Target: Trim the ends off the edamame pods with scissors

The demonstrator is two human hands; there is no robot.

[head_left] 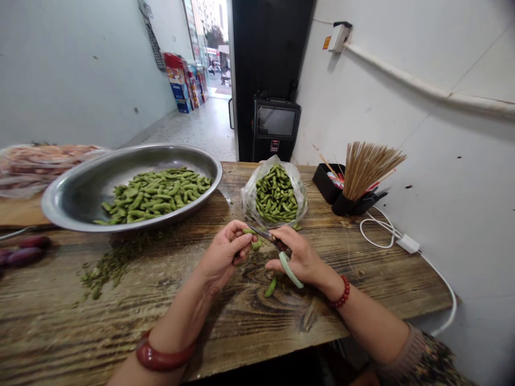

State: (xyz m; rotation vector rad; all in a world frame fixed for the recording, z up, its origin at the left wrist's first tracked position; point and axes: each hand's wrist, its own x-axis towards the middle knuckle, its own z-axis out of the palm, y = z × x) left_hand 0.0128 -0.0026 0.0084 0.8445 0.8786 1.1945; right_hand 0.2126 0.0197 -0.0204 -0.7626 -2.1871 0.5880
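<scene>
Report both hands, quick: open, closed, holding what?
Left hand: closed, pinching a green pod between thumb and fingers.
Right hand: closed around scissors, blades at the pod.

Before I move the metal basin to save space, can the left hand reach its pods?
Probably yes: only the rim of the basin stands between the left hand and those pods, though that hand holds another pod.
</scene>
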